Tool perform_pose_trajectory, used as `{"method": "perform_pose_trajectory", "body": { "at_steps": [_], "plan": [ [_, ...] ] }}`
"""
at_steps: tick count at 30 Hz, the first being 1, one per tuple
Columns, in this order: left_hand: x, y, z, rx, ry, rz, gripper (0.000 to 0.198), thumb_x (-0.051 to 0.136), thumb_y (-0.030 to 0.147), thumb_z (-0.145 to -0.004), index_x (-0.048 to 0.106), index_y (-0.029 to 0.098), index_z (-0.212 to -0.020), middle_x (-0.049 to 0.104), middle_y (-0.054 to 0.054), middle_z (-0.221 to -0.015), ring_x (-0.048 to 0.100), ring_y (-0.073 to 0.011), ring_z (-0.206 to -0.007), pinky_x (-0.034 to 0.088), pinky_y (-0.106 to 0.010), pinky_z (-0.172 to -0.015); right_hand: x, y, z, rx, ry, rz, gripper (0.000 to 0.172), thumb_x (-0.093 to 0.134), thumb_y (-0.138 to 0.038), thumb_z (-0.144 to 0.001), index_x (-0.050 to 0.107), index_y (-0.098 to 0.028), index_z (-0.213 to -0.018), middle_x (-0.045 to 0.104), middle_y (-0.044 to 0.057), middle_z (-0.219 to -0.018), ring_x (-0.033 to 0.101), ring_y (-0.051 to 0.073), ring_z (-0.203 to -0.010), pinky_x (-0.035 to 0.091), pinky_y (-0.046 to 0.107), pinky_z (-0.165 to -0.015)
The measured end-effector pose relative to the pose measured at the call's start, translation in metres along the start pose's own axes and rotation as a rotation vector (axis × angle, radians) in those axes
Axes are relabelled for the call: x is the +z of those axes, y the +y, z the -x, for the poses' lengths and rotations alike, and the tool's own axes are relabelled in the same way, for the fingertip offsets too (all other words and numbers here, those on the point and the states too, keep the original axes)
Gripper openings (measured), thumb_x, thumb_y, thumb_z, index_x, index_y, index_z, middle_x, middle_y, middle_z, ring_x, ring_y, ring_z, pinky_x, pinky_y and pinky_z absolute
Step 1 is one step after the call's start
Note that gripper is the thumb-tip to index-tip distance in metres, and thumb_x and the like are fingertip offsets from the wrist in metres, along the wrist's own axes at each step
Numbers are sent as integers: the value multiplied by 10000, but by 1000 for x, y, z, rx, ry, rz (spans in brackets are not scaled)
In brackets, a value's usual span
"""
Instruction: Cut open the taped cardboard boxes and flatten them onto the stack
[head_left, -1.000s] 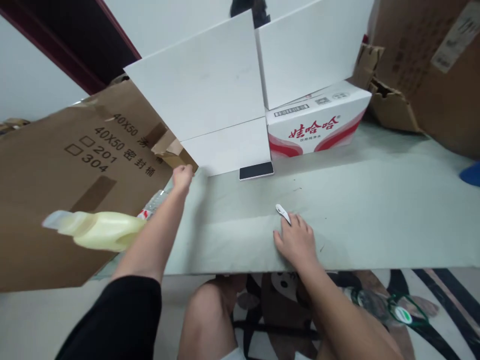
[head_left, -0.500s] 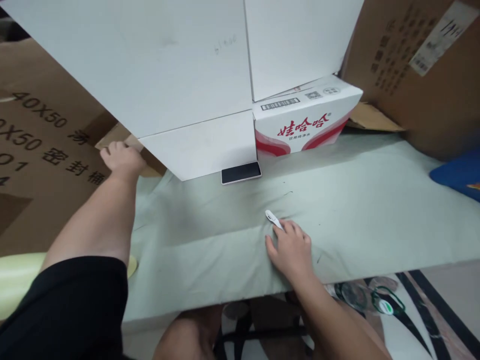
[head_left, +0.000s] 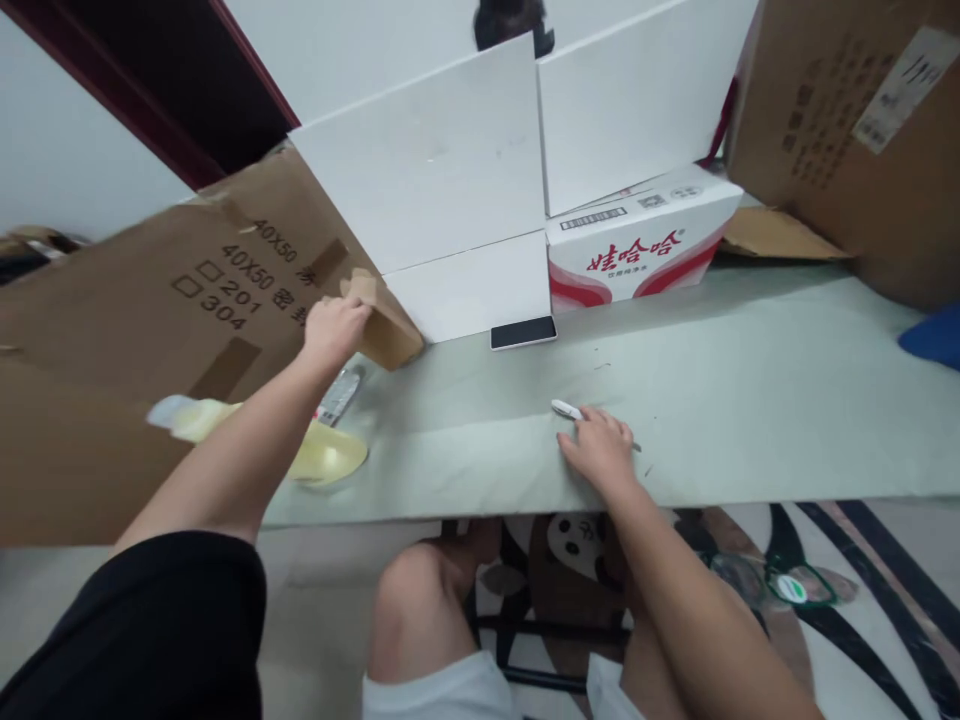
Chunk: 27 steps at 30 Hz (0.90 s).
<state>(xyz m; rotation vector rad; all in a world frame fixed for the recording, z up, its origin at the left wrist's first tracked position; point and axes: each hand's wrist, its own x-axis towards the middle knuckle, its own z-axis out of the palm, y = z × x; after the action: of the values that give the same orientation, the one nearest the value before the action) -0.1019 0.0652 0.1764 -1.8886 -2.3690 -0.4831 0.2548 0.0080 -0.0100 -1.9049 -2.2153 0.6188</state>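
Note:
On the left, my left hand [head_left: 335,328] has its fingers curled over the upper edge of a small open brown cardboard box [head_left: 394,325], which stands against the white panels. My right hand [head_left: 602,447] rests on the table, its fingers closed over a slim white tool [head_left: 565,409]. A thin grey end of that tool sticks out on the hand's right side; its middle is hidden under the fingers. Behind it, a black-screened phone [head_left: 523,333] lies at the foot of the white panels.
The table wears a pale green cloth [head_left: 465,430]. A yellow bottle [head_left: 330,455] and a clear packet [head_left: 339,397] lie beneath my left forearm. A white-and-red carton [head_left: 637,255] and large brown boxes [head_left: 840,150] stand behind. A person's head [head_left: 512,22] shows above the panels.
My view has tilted back, so the panels' tops, the yellow bottle and a head now show. My left hand still holds the small box's edge; the right stays on the white tool.

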Motion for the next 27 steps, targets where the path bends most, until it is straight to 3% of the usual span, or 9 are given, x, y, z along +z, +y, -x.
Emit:
{"method": "perform_pose_trajectory", "body": {
  "at_steps": [3,7,10,13,16,18,21,24,27],
  "plan": [
    [-6,24,31,67,-83,-79,374,623,-5,-757,743,220,-1030,695,-122,-1169,582,-371,-1239,416,-496,-1080,-2,10,3,8,15,-35,389,517,-318,-926,710,-145,-1216,568,153,-1442,545,327,-1284,365,506,-1094],
    [2,92,73,179,-206,92,539,593,-25,-715,731,250,-1158,722,-102,-1089,620,-389,-1161,449,-490,-1019,-2,21,-1,-25,55,-91,396,491,-167,-905,695,-157,-1245,614,154,-1352,602,286,-1166,445,392,-983],
    [4,148,91,251,-273,358,454,659,16,-713,741,218,-1111,717,-77,-972,659,-348,-1062,468,-475,-1002,-4,29,-7,-11,77,-131,466,475,-104,-882,644,-129,-1315,630,172,-1288,612,266,-1124,443,343,-965],
    [-9,178,92,298,-315,743,432,715,117,-773,683,208,-1194,710,-54,-1047,670,-281,-1056,478,-465,-1014,-8,40,-13,51,83,-143,458,464,-138,-890,635,-124,-1315,665,173,-1218,626,276,-1078,456,356,-923],
    [-23,163,84,212,-34,837,430,673,140,-849,607,194,-1271,661,-52,-1244,604,-227,-1211,424,-415,-1092,-15,54,-15,97,156,-209,415,430,-168,-898,661,-143,-1242,692,162,-1140,629,273,-1020,465,367,-888],
    [-22,134,79,56,31,770,380,665,134,-859,615,138,-1235,618,-88,-1334,556,-208,-1267,389,-378,-1130,-21,61,-13,118,278,-363,388,424,-158,-875,657,-146,-1185,689,147,-1066,622,253,-967,472,363,-868],
    [-1,90,81,-166,-79,763,240,689,126,-821,674,76,-1056,676,-160,-1191,608,-258,-1153,414,-467,-1091,-29,62,-8,96,435,-754,294,475,-193,-825,623,-174,-1078,635,49,-840,570,186,-745,479,318,-729],
    [27,68,93,-299,-290,892,207,615,144,-854,701,119,-1040,722,-103,-1001,664,-189,-866,530,-378,-862,-37,50,0,-111,463,-1076,247,586,-315,-795,602,-201,-1013,543,-31,-722,472,126,-604,438,267,-605],
    [44,67,108,-324,-312,1085,253,652,149,-804,721,156,-1047,714,-55,-913,628,-132,-718,500,-243,-649,-48,37,10,-313,426,-1178,269,619,-393,-798,639,-194,-979,615,5,-848,485,102,-601,434,257,-580]
  ]
}}
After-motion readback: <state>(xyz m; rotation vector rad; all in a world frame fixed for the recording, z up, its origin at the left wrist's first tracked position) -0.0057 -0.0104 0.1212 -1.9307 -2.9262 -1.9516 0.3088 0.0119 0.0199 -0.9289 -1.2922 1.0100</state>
